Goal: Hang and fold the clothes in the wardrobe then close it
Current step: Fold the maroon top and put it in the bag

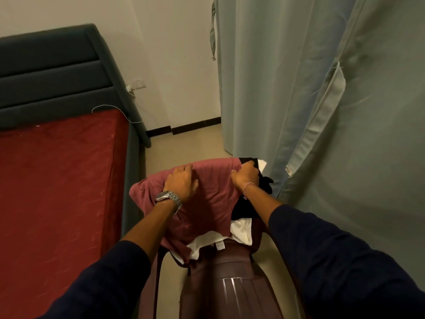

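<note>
Your left hand rests flat, fingers relaxed, on the dusty-pink cotton garment draped over the brown chair back. Your right hand pinches its right edge beside the black garment. Nothing is hung yet; the grey fabric wardrobe looks closed.

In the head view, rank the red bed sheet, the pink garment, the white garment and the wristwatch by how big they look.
1. red bed sheet
2. pink garment
3. white garment, mostly covered, so only its showing part counts
4. wristwatch
</note>
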